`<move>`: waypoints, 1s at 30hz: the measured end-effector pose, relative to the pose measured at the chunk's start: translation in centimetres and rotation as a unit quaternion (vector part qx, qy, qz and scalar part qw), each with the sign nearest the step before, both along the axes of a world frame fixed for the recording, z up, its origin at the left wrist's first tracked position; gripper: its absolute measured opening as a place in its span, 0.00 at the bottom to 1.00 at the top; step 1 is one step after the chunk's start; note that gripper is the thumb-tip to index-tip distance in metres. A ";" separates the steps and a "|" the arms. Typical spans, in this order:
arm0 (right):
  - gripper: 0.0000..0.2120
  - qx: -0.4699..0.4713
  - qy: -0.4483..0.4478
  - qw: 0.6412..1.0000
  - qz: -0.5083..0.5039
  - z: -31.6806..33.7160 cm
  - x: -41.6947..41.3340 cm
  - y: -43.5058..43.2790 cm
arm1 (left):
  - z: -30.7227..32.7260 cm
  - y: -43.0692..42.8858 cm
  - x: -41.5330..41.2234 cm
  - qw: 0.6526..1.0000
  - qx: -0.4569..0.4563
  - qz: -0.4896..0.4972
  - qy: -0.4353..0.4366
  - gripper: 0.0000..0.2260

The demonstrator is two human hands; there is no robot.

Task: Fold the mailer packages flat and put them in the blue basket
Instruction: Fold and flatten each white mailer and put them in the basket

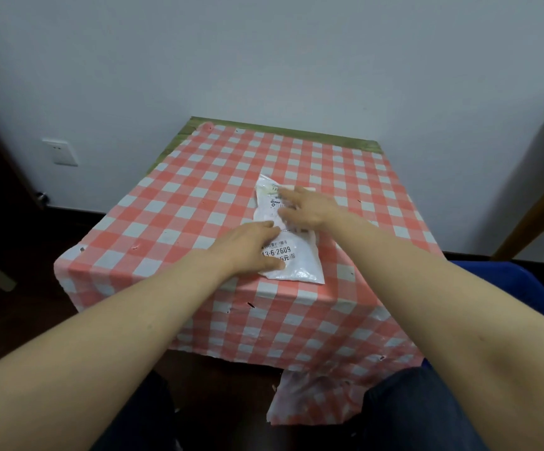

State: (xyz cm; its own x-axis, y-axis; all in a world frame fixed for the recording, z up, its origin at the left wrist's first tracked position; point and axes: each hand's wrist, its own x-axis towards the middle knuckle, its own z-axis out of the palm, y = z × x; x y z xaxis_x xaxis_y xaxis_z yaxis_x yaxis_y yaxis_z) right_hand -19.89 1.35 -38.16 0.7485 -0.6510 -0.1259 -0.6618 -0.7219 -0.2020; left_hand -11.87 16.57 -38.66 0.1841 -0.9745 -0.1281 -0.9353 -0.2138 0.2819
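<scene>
A white mailer package [292,245] lies flat on the checked surface [199,203], long axis running away from the person. Both hands, left [251,247] and right [306,208], press it with straight fingers, near each other. A blue basket [531,288] sits at right.

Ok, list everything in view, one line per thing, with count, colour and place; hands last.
mailer package: one, white with printed label, on the table's near right part
tablecloth: one, red and white check, covers the table
table: one, green edge showing at the far side
blue basket: one, blue, right of the table, partly seen
wall socket: one, white, left wall
left hand: flat on the mailer's near left edge
right hand: flat on the mailer's far part
</scene>
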 end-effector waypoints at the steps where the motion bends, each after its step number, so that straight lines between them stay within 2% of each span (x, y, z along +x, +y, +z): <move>1: 0.26 0.027 0.042 0.999 -0.002 -0.4 0.3 0.0 | -0.1 -0.2 0.1 1.000 0.005 0.012 0.014 0.28; 3: 0.25 0.103 0.017 0.994 -0.019 -0.5 0.7 -0.4 | 0.0 -0.5 0.3 0.999 -0.003 0.041 0.032 0.23; 5: 0.20 0.154 -0.086 0.983 -0.051 0.2 0.7 -0.8 | 0.3 -0.9 0.2 0.995 -0.049 0.084 0.035 0.21; 7: 0.19 0.155 -0.198 0.963 -0.094 0.8 0.3 -1.3 | 0.6 -1.5 0.0 0.980 -0.139 0.138 0.045 0.20; 9: 0.20 0.113 -0.246 0.958 -0.099 0.7 0.0 -1.6 | 0.3 -2.7 -0.1 0.971 -0.171 0.166 0.032 0.22; 12: 0.24 0.030 -0.153 0.987 -0.046 -0.4 0.4 -1.5 | -0.6 -4.8 -0.1 0.980 -0.107 0.171 0.002 0.25; 14: 0.25 0.040 -0.119 0.991 -0.038 -1.5 1.0 -1.5 | -1.6 -6.2 0.1 0.982 -0.084 0.171 -0.009 0.25; 20: 0.25 0.005 -0.086 0.996 -0.022 -4.9 1.2 -1.7 | -4.3 -7.6 0.6 0.988 -0.050 0.141 -0.043 0.25; 30: 0.24 -0.029 -0.081 0.996 -0.014 -5.3 1.3 -1.6 | -4.7 -7.9 0.6 0.986 -0.035 0.145 -0.069 0.25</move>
